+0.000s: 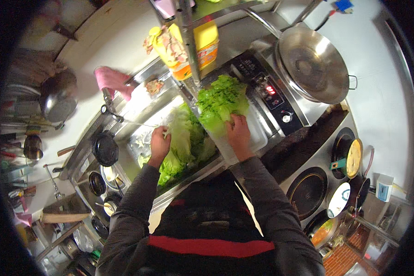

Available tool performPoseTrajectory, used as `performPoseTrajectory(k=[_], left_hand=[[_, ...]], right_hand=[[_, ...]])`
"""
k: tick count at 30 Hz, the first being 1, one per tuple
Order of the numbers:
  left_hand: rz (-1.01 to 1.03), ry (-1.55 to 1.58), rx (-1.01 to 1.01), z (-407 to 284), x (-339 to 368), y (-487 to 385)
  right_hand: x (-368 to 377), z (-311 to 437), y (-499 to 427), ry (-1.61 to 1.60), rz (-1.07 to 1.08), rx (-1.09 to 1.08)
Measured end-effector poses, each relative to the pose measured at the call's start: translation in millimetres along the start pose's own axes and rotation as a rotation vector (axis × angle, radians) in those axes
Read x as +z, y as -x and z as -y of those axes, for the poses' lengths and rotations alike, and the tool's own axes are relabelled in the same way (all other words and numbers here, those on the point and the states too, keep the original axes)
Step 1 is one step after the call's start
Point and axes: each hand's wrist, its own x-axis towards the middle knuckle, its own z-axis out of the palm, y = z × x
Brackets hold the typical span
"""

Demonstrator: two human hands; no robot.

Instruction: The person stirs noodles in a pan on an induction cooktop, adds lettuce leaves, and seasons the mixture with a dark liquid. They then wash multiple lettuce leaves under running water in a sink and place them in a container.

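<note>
Water runs from a metal faucet (109,107) into a stainless steel sink (132,146) that holds large lettuce leaves (179,138). My left hand (160,143) is over the sink at the stream, its fingers slightly curled beside the leaves; whether it grips one is unclear. To the right of the sink, a bunch of green lettuce (222,100) lies over a pale, translucent tray (260,134). My right hand (238,132) has its fingers on the near end of that bunch, and they look closed on it.
A control panel (267,91) and a large steel wok (312,65) stand right of the tray. Behind the sink are a yellow container (207,36), a metal post (189,45) and a pink cloth (112,82). Black pans (105,149) sit left; burners (307,193) and bowls lie lower right.
</note>
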Motion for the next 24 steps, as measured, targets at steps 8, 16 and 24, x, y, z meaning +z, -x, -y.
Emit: performPoseTrajectory(k=[8, 16, 24], left_hand=[[0.156, 0.081, -0.289, 66, 67, 86], [0.001, 0.009, -0.283, 53, 96, 40], [0.096, 0.012, 0.272, 27, 35, 56]], right_hand=[[-2, 2, 3, -0.139, 0.037, 0.006], [-42, 36, 51, -0.085, 0.005, 0.031], [48, 126, 84, 0.092, 0.393, -0.295]])
